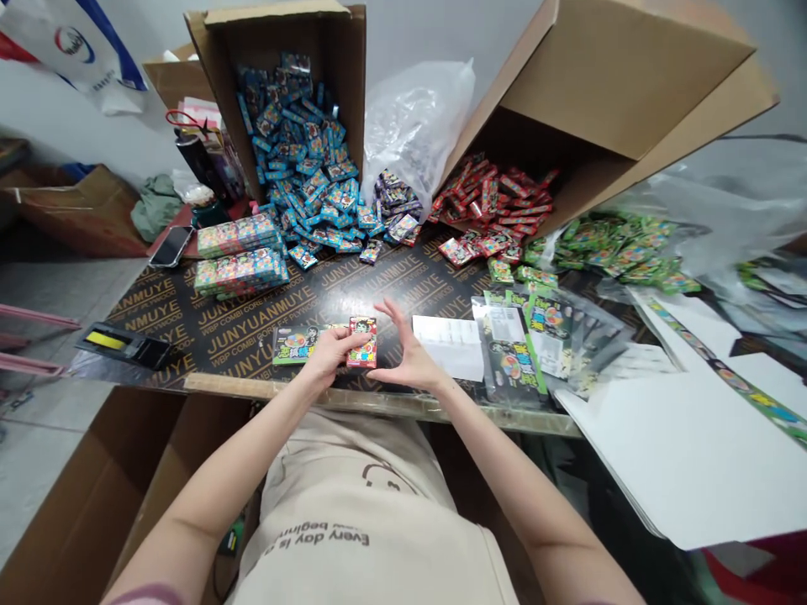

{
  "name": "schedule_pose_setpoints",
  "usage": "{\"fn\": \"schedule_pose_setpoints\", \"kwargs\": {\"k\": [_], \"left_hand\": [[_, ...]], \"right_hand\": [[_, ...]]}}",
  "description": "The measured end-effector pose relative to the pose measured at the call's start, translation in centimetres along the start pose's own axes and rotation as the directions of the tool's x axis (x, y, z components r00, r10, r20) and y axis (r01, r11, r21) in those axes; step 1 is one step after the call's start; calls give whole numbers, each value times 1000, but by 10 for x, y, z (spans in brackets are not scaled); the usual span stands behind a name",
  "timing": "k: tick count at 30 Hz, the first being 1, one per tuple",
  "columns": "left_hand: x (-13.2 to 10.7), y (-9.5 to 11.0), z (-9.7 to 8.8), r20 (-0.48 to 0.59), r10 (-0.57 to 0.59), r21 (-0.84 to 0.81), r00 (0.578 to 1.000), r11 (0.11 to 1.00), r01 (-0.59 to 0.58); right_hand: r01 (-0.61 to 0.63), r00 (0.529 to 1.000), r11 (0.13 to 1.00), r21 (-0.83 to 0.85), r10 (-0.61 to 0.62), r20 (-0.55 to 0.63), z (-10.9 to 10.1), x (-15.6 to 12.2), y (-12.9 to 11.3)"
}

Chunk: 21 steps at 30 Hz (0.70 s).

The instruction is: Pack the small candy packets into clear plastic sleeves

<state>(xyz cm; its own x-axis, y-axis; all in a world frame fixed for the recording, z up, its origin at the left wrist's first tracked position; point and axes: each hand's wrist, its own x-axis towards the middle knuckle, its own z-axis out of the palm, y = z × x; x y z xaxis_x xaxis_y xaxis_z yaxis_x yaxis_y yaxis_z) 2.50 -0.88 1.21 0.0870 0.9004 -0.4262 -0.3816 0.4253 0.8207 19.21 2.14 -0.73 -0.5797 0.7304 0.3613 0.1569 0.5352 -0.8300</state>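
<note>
A dark table (220, 323) printed with tan lettering stands before a pale wall (416, 25). On its far side, 2 cardboard boxes (630, 76) spill blue packets (315, 185) left and red packets (498, 202) right, 1 crumpled clear plastic bag (416, 109) between. Near the near edge, the left hand (326, 355) pinches 1 flat, rectangular red pack (361, 350); the right hand (408, 360) is spread just right of it.

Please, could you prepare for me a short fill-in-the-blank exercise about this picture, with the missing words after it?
The left hand holds a small red packet, while the right hand holds ____.
The many packets spilling from the left carton are ____ in colour.
A clear plastic ____ stands between the left carton and the right carton.

Missing words: nothing; blue; bag.
</note>
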Motion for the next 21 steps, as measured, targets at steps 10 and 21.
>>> {"fn": "schedule_pose_setpoints", "kwargs": {"k": [10, 21], "left_hand": [[12, -2, -57, 157, 414, 872, 897, 368, -323], [15, -4, -99, 398, 408, 898, 822, 10, -440]], "right_hand": [[1, 996, 869, -496, -47, -82, -11, -1, 11], [-47, 997, 943, -330, 66, 46, -2, -4, 30]]}}
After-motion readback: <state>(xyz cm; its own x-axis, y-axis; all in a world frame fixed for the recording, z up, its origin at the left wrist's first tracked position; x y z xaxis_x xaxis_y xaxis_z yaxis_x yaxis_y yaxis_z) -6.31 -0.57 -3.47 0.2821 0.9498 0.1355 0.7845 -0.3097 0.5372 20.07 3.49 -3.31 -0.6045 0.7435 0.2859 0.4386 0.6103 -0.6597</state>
